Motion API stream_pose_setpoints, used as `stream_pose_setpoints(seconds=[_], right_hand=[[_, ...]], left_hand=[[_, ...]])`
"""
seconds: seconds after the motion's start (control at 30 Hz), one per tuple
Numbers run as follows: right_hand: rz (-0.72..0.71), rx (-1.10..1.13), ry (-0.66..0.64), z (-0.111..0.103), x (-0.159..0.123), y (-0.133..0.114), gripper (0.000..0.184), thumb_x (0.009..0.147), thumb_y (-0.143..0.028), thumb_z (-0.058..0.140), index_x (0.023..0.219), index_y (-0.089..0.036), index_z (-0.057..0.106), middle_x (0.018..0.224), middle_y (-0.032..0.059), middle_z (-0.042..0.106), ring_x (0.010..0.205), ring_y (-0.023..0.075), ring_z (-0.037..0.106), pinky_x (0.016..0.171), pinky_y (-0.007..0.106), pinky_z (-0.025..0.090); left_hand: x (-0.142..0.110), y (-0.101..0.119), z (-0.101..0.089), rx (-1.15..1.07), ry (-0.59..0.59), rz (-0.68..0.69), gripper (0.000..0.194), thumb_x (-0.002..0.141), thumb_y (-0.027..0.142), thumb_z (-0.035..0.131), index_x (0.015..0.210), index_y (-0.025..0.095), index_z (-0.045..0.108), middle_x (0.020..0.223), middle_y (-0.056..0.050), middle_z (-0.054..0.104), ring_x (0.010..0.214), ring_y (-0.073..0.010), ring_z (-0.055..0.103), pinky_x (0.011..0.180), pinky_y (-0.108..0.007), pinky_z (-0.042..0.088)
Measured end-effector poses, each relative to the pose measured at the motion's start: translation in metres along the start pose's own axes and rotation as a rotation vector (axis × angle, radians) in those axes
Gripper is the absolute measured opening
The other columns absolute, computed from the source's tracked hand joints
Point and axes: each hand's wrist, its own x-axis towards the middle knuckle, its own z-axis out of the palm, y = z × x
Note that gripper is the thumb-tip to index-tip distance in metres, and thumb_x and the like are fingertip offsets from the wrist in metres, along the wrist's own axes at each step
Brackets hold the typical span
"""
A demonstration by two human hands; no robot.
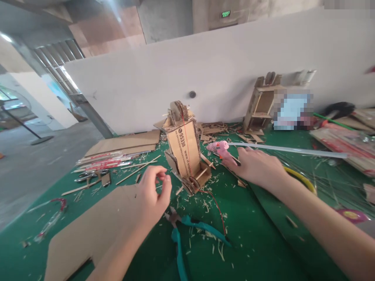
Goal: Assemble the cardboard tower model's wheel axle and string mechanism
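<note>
My right hand (259,166) is wrapped around the handle of a pink hot glue gun (220,147), its nozzle pointing left. A long translucent glue stick (288,150) sticks out of the gun's back. Left of the gun stands a cardboard tower (185,150), slightly tilted, with round cardboard discs on top and a small tray at its base. A red string (218,207) runs down its front and across the table. Beside the tower, my left hand (155,189) is loosely curled, thumb and forefinger slightly apart, with nothing visible in it. Teal-handled pliers (202,226) lie open in front.
Cardboard sheets (96,222) lie at the left, near thin wooden sticks (139,168) and plastic-wrapped pieces. A second cardboard structure (258,105) stands against the white partition (146,86). Wood shavings and scraps litter the green table (263,249). A yellow curved handle (301,178) lies behind my right forearm.
</note>
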Motion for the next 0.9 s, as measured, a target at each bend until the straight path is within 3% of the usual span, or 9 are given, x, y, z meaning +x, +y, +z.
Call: stream_pose_setpoints(seconds=[0.07,0.13,0.23,0.33,0.47,0.6,0.7,0.8,0.9], right_hand=[[-0.043,0.036,0.002,0.012,0.010,-0.004,0.046,0.085,-0.058,0.038,0.089,-0.018,0.059,0.093,0.0143,0.066,0.087,0.0301,0.061,0.065,0.034,0.040],[-0.093,0.118,0.017,0.025,0.016,-0.007,0.034,0.086,-0.046,0.041,0.093,-0.018,0.058,0.096,0.0130,0.065,0.088,0.0277,0.060,0.068,0.033,0.039],[-0.058,0.251,0.055,0.042,0.020,-0.010,0.021,0.085,-0.034,0.045,0.092,-0.017,0.055,0.091,0.0121,0.065,0.084,0.0252,0.060,0.066,0.030,0.037],[0.008,0.334,0.078,0.046,0.015,-0.012,0.018,0.085,-0.030,0.043,0.095,-0.017,0.051,0.088,0.0115,0.065,0.077,0.0231,0.060,0.061,0.028,0.036],[0.055,0.523,0.167,0.034,0.001,-0.020,0.020,0.085,-0.033,0.042,0.098,-0.018,0.046,0.077,0.0077,0.063,0.068,0.0226,0.059,0.056,0.027,0.036],[0.030,0.771,0.233,0.022,-0.015,-0.028,0.021,0.085,-0.036,0.044,0.098,-0.020,0.045,0.077,0.0056,0.062,0.065,0.0219,0.059,0.056,0.029,0.040],[0.010,0.916,0.233,0.024,-0.024,-0.029,0.022,0.087,-0.038,0.043,0.100,-0.021,0.045,0.081,0.0057,0.062,0.069,0.0216,0.060,0.059,0.031,0.043],[0.019,1.008,0.227,0.030,-0.028,-0.027,0.021,0.088,-0.039,0.042,0.099,-0.021,0.044,0.079,0.0036,0.059,0.068,0.0198,0.058,0.058,0.031,0.044],[0.046,1.050,0.264,0.034,-0.030,-0.024,0.020,0.089,-0.039,0.041,0.099,-0.022,0.043,0.080,0.0022,0.056,0.066,0.0176,0.056,0.057,0.030,0.044]], left_hand=[[0.001,-0.002,0.000,-0.005,0.115,0.035,0.013,0.086,0.015,0.049,0.098,0.019,0.050,0.086,-0.003,0.053,0.075,-0.0157,0.054,0.070,-0.031,0.048],[0.002,-0.001,0.000,0.002,0.093,0.110,0.021,0.085,0.014,0.050,0.104,0.020,0.051,0.095,-0.005,0.052,0.072,-0.0132,0.054,0.073,-0.031,0.049],[0.002,0.008,-0.003,0.080,-0.143,0.213,0.031,0.087,0.016,0.050,0.116,0.025,0.052,0.110,-0.006,0.051,0.064,-0.0093,0.054,0.062,-0.027,0.048],[0.007,0.021,-0.004,0.226,-0.391,0.250,0.036,0.090,0.018,0.044,0.122,0.032,0.052,0.111,-0.004,0.053,0.055,-0.0088,0.052,0.043,-0.023,0.037],[0.022,0.037,-0.001,0.316,-0.474,0.147,0.038,0.091,0.018,0.038,0.120,0.033,0.057,0.111,-0.003,0.059,0.046,-0.0091,0.048,0.041,-0.026,0.035],[0.032,0.042,0.005,0.264,-0.529,0.096,0.039,0.089,0.018,0.034,0.116,0.026,0.061,0.109,-0.006,0.063,0.063,-0.0172,0.061,0.050,-0.030,0.044],[0.031,0.043,0.005,0.144,-0.483,0.050,0.036,0.090,0.022,0.034,0.108,0.024,0.065,0.107,-0.007,0.065,0.073,-0.0206,0.064,0.059,-0.033,0.049],[0.032,0.047,-0.005,-0.024,-0.528,-0.074,0.031,0.091,0.031,0.038,0.105,0.026,0.065,0.085,-0.004,0.069,0.056,-0.0162,0.061,0.049,-0.029,0.046],[0.042,0.057,-0.017,-0.180,-0.750,-0.240,0.034,0.093,0.040,0.036,0.116,0.030,0.059,0.052,0.004,0.061,0.039,-0.0141,0.055,0.037,-0.025,0.038]])
